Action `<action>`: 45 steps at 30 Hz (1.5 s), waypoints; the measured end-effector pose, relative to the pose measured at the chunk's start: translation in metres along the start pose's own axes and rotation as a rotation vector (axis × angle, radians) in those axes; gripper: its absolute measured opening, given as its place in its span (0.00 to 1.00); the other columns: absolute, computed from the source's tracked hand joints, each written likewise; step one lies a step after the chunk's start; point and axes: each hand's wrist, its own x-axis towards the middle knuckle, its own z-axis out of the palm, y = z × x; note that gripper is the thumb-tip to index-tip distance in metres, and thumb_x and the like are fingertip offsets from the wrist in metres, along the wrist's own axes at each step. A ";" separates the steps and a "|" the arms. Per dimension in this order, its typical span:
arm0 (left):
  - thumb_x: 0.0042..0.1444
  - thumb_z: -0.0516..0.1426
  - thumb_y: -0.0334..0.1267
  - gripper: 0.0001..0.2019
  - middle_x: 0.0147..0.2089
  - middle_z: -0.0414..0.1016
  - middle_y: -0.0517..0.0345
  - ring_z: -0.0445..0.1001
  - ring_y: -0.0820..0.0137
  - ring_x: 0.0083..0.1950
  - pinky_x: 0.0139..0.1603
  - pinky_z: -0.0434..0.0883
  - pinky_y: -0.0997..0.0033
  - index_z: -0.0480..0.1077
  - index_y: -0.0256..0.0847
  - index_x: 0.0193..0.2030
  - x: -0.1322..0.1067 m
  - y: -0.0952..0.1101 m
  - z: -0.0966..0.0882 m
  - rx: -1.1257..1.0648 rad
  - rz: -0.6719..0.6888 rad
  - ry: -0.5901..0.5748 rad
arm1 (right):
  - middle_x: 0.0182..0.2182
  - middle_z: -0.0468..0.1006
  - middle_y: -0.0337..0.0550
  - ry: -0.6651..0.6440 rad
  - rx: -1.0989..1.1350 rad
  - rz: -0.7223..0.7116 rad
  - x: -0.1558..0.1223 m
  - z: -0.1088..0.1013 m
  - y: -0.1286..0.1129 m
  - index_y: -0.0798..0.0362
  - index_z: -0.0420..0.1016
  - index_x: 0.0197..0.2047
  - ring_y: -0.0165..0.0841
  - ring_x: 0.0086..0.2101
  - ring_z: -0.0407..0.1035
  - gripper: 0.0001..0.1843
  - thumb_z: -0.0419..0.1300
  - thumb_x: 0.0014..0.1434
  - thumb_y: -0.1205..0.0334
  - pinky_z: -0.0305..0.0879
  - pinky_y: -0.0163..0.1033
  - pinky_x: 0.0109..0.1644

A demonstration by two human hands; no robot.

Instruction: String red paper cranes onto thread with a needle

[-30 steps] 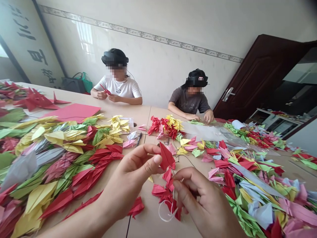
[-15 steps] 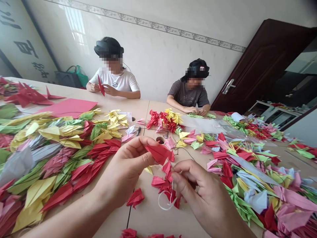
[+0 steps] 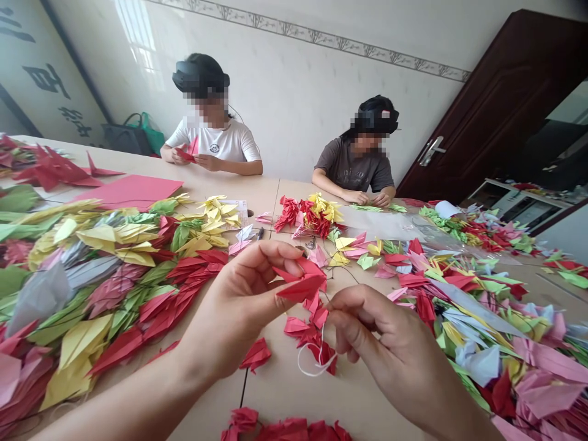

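Observation:
My left hand [image 3: 236, 306] pinches a folded red paper crane [image 3: 302, 288] between thumb and fingers, its pointed parts facing right. Close beside it, my right hand [image 3: 390, 349] has thumb and forefinger pressed together on a thin white thread [image 3: 316, 373], which hangs down in a loop; whether a needle is in the pinch is too small to tell. Below the held crane, several small red cranes [image 3: 301, 327] dangle in a bunch. One loose red crane [image 3: 256, 355] lies on the table under my left wrist, and more red cranes [image 3: 303, 430] lie at the near edge.
Heaps of coloured paper cranes cover the table [image 3: 197, 398] at left [image 3: 110, 263] and right [image 3: 463, 331]. Red paper [image 3: 128, 191] lies at the far left, and a red-and-yellow bunch [image 3: 310, 214] beyond my hands. Two people [image 3: 214, 144] [image 3: 356, 168] sit opposite, hands on paper pieces.
My left hand has turned the red crane, so its folded parts now spread apart. Both hands stay close together, the right still pinching. The person opposite at left has lowered their red paper piece.

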 end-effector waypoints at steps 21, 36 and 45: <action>0.55 0.63 0.24 0.15 0.38 0.80 0.64 0.79 0.76 0.39 0.41 0.78 0.82 0.76 0.48 0.45 -0.017 0.007 0.006 0.309 0.305 -0.054 | 0.26 0.72 0.34 -0.080 0.004 -0.089 0.000 0.000 0.008 0.47 0.68 0.41 0.27 0.25 0.64 0.11 0.48 0.71 0.56 0.60 0.31 0.28; 0.55 0.64 0.26 0.13 0.38 0.79 0.65 0.78 0.76 0.40 0.32 0.74 0.86 0.76 0.48 0.42 -0.019 0.009 0.009 0.239 0.253 -0.004 | 0.26 0.72 0.31 -0.071 0.134 -0.128 -0.001 0.009 0.007 0.47 0.68 0.38 0.23 0.25 0.67 0.09 0.50 0.71 0.59 0.62 0.27 0.29; 0.54 0.65 0.27 0.12 0.38 0.79 0.64 0.78 0.76 0.40 0.37 0.75 0.85 0.77 0.47 0.42 -0.018 0.011 0.009 0.179 0.186 -0.021 | 0.26 0.72 0.30 0.027 0.033 -0.262 0.004 0.005 0.010 0.46 0.68 0.39 0.22 0.25 0.66 0.07 0.52 0.69 0.66 0.61 0.25 0.28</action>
